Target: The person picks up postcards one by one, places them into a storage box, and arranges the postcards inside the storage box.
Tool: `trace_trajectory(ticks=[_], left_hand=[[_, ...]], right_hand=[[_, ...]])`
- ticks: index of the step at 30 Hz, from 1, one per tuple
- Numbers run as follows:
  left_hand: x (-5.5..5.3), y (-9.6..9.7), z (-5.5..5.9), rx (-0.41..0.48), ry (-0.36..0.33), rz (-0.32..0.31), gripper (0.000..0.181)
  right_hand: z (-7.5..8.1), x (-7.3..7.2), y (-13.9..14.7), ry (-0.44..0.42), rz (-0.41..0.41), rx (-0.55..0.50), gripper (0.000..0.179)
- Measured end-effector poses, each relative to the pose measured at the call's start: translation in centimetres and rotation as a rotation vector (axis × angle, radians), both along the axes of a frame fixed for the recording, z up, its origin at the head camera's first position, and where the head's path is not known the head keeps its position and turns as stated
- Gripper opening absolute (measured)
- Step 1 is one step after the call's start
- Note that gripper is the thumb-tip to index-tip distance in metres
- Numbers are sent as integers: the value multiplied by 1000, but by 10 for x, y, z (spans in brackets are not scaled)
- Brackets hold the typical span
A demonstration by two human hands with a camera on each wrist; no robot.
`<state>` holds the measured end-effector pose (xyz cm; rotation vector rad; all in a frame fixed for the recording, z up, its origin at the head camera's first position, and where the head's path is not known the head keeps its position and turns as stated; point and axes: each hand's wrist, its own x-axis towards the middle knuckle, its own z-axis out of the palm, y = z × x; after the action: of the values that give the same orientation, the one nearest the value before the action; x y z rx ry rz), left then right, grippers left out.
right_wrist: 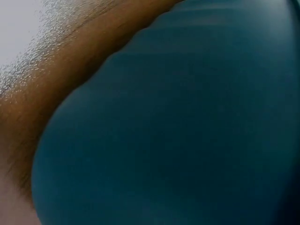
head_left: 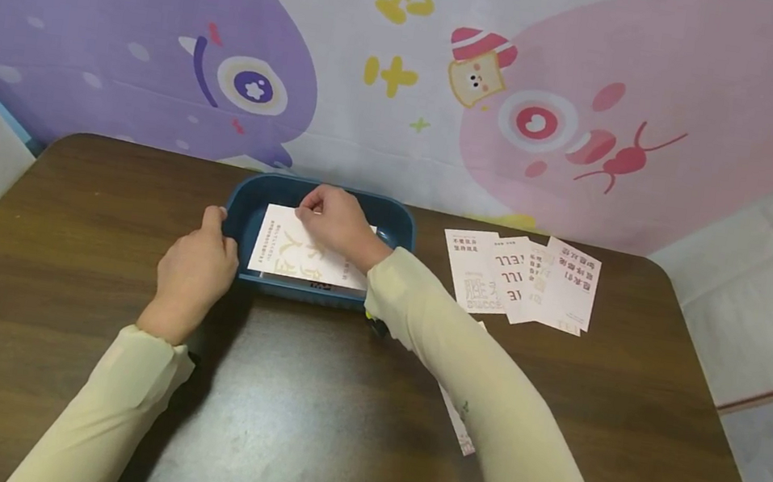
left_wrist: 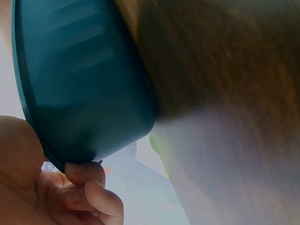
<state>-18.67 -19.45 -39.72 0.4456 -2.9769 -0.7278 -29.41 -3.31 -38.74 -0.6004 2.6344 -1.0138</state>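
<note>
A dark blue plastic basket [head_left: 392,224] stands near the back of the table. My left hand [head_left: 194,277] holds its left end; in the left wrist view the thumb and fingers of that hand [left_wrist: 56,197] grip the rim of the basket [left_wrist: 84,84]. A white card [head_left: 277,239] with pale gold characters lies over the basket's opening. With thumb and forefinger together, my right hand [head_left: 341,223] pinches the card's far edge. The right wrist view shows just the basket's wall [right_wrist: 164,131] up close, so the right fingers are hidden there.
To the right, several overlapping printed cards [head_left: 520,281] are spread on the brown wooden table [head_left: 629,403]. Another card [head_left: 458,421] is partly covered by the right sleeve [head_left: 484,392]. A cartoon-printed cloth [head_left: 371,133] hangs directly behind the table's back edge.
</note>
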Motion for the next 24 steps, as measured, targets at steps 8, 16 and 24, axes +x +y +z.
trace_trajectory(ticks=[8,16,24], left_hand=[[0,-1,0,1,4,-2,44],[0,-2,0,1,5,-3,43],[0,-1,0,0,7,-7,43]], right_hand=[[-4,0,-1,-15,-20,38,20],[-11,-2,-3,-71,11,52,24],[-15,-2,4,-117,117,69,31]])
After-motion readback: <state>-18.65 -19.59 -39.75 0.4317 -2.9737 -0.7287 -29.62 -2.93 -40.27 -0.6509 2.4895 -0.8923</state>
